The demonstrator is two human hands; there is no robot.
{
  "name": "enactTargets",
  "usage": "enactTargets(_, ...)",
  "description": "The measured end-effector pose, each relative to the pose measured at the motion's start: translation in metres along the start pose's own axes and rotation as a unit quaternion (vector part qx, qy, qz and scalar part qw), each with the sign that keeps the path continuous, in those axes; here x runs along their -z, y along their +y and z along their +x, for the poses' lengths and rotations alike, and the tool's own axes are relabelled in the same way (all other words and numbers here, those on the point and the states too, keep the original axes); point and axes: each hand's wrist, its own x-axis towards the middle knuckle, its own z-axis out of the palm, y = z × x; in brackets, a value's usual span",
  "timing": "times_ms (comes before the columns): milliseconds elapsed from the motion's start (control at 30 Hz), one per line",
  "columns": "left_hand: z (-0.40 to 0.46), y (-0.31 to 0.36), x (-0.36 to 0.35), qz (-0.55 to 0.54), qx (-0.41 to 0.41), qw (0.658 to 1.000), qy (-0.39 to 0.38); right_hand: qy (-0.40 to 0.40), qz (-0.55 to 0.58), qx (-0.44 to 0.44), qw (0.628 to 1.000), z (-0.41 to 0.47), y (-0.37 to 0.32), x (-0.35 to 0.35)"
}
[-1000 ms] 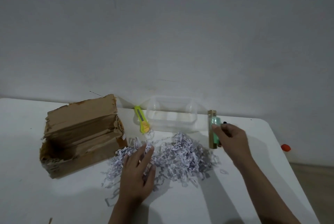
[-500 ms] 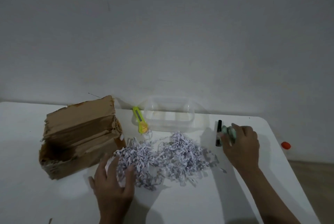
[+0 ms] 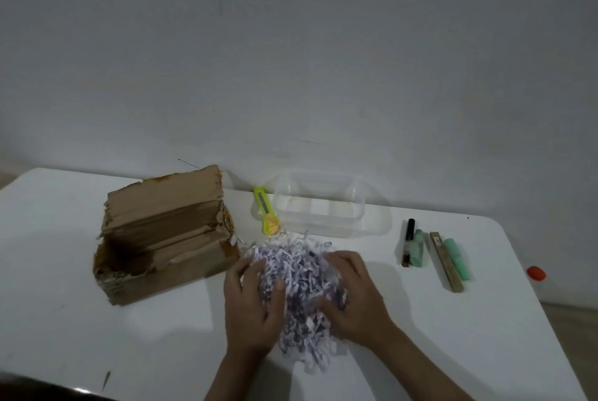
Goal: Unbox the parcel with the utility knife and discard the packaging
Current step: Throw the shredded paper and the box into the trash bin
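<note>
A torn brown cardboard box (image 3: 165, 235) lies open on its side at the left of the white table (image 3: 485, 336). A yellow-green utility knife (image 3: 266, 214) rests behind the middle, untouched. A heap of white and purple shredded paper (image 3: 302, 297) sits at the centre. My left hand (image 3: 250, 306) and my right hand (image 3: 354, 297) cup it from both sides, fingers curled into the shreds, squeezing it into a bundle.
A clear plastic container (image 3: 323, 206) stands by the wall behind the heap. At the right lie a black-capped tube (image 3: 408, 242), two mint-green tubes (image 3: 456, 258) and a slim brown box (image 3: 446, 261). A red-capped object (image 3: 536, 273) sits beyond the table's right edge.
My right hand left the small items at the right and came to the shredded paper. Both hands pushed the spread-out shreds together into one compact bundle.
</note>
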Motion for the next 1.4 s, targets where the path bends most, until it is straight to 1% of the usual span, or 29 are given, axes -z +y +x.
enactTargets(67,0.013,0.0,0.0,0.034,-0.038,0.997,0.049,0.06,-0.014,-0.009,0.998,0.007,0.006,0.011)
enactTargets(100,0.021,0.001,-0.001,0.041,-0.051,0.997,0.052,0.074,-0.025,-0.021,0.997,0.01,0.01,0.017)
enactTargets(133,0.029,0.001,-0.003,0.039,-0.055,0.997,0.038,0.078,-0.035,-0.034,0.996,0.012,0.014,0.021)
enactTargets(200,0.044,-0.001,-0.013,0.033,-0.042,0.998,-0.021,0.069,-0.05,-0.051,0.995,0.013,0.02,0.024)
enactTargets(233,0.05,-0.004,-0.019,0.048,-0.03,0.997,-0.053,0.062,-0.053,-0.055,0.995,0.013,0.023,0.024)
enactTargets(333,0.058,-0.012,-0.038,0.161,0.008,0.979,-0.128,0.042,-0.056,-0.062,0.996,0.008,0.027,0.019)
enactTargets(433,0.06,-0.015,-0.047,0.254,0.025,0.957,-0.14,0.039,-0.041,-0.079,0.995,0.003,0.029,0.015)
enactTargets(533,0.06,-0.016,-0.05,0.285,0.031,0.948,-0.138,0.035,-0.04,-0.092,0.994,0.001,0.03,0.014)
enactTargets(700,0.056,-0.015,-0.047,0.254,0.013,0.96,-0.115,0.025,-0.028,-0.099,0.994,0.0,0.031,0.014)
enactTargets(767,0.048,-0.016,-0.042,0.233,0.0,0.965,-0.123,0.028,-0.01,-0.1,0.995,-0.002,0.03,0.016)
enactTargets(900,0.035,-0.017,-0.029,0.151,-0.032,0.978,-0.139,0.021,0.013,-0.1,0.995,-0.015,0.023,0.02)
enactTargets(967,0.035,-0.016,-0.025,0.117,-0.028,0.984,-0.134,0.007,0.011,-0.107,0.994,-0.023,0.017,0.022)
enactTargets(1033,0.038,-0.014,-0.023,0.114,-0.012,0.982,-0.153,-0.029,-0.023,-0.116,0.993,-0.029,0.01,0.024)
enactTargets(1167,0.035,-0.01,-0.012,0.144,0.058,0.962,-0.227,-0.156,-0.143,-0.127,0.969,-0.036,-0.001,0.024)
enactTargets(1267,0.016,-0.011,0.008,0.155,0.097,0.956,-0.228,-0.187,-0.173,-0.121,0.959,-0.037,-0.001,0.02)
enactTargets(1333,0.003,-0.015,0.016,0.158,0.102,0.955,-0.231,-0.196,-0.17,-0.116,0.959,-0.033,-0.001,0.016)
enactTargets(1400,-0.002,-0.018,0.012,0.142,0.088,0.956,-0.24,-0.209,-0.17,-0.101,0.958,-0.025,-0.001,0.009)
